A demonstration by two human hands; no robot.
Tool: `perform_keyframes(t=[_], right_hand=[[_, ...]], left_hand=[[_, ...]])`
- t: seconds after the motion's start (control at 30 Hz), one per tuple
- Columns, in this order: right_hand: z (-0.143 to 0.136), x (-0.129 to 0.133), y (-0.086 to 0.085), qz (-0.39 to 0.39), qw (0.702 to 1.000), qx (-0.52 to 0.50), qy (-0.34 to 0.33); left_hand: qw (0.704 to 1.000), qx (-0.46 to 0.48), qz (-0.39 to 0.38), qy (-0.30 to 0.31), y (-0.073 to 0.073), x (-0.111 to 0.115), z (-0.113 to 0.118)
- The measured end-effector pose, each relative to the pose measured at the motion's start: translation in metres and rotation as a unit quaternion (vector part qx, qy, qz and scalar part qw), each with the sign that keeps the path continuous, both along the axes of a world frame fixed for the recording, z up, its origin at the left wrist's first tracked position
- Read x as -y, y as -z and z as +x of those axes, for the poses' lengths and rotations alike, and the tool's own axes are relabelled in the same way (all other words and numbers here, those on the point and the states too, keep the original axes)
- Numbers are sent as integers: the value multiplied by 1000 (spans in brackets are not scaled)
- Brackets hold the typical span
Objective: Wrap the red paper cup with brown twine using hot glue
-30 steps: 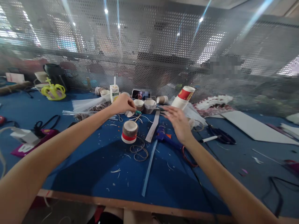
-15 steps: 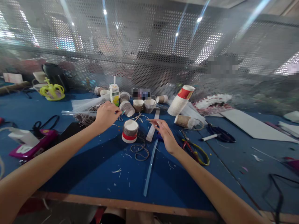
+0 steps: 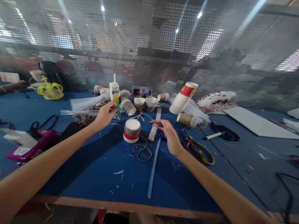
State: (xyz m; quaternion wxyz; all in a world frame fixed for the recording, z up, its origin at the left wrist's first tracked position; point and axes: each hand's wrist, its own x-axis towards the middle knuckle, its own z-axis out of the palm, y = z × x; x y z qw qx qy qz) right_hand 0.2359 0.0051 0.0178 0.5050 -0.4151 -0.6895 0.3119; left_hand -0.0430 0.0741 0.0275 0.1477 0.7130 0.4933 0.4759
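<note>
My left hand is pinched on a small teal-green piece, in front of the drink carton. To the right, my right hand hovers above the table with thumb and fingers closed together; what is between the fingertips is too thin to make out. Between the hands an upturned paper cup stands on the blue table, with grey cord wound around it above a red band. A loop of loose grey cord lies beside it. Pale thin strips lie behind the cup.
A clear flat strip lies in front of my right hand, with scissors to its right. Cord-wrapped cups, a leaning paper cup stack, a grey cord bundle and a yellow crown stand farther back, before a perforated metal screen.
The green piece shows more clearly at my left fingertips, which have shifted slightly left. My right hand has moved slightly right in the view. The view itself has shifted a little.
</note>
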Motion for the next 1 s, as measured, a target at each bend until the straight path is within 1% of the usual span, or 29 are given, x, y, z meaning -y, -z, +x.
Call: perform_keyframes(t=[0.07, 0.13, 0.2, 0.27, 0.33, 0.4, 0.47, 0.53, 0.6, 0.67, 0.7, 0.77, 0.83, 0.9, 1.0], right_hand=[[0, 2, -4, 18, 1000, 16, 5], [0, 1, -12, 41, 999, 21, 25], [-3, -3, -26, 54, 997, 29, 38], [-12, -11, -42, 51, 996, 71, 18], [-26, -22, -57, 29, 990, 134, -18], [-44, -35, -67, -7, 989, 138, -56], [-64, -46, -70, -45, 985, 120, -118], [-80, -53, -68, -64, 972, 97, -207], [-92, -54, -65, -70, 957, 68, -274], [-97, -51, -64, -73, 948, 52, -306], [-97, -49, -65, -74, 947, 49, -309], [-92, -45, -70, -73, 952, 49, -293], [-84, -44, -76, -65, 962, 60, -256], [-75, -44, -81, -57, 971, 73, -222], [-63, -47, -82, -51, 978, 71, -188]], left_hand=[[999, 44, -20, 10, -2, 1, 2], [995, 88, -31, 25, -5, 3, 5], [987, 143, -51, 56, -10, 4, 9], [972, 202, -76, 94, -15, 6, 14], [958, 250, -76, 120, -21, 11, 19], [947, 283, -50, 140, -26, 19, 23], [938, 301, -29, 167, -32, 28, 25], [936, 303, -27, 176, -37, 37, 27], [939, 297, -27, 172, -41, 42, 27], [941, 302, -19, 152, -43, 43, 27], [941, 309, -10, 136, -43, 41, 26], [944, 317, 26, 86, -42, 35, 23], [951, 293, 89, 32, -39, 28, 19], [964, 230, 132, 3, -35, 22, 14], [982, 116, 149, -7, -31, 17, 10]])
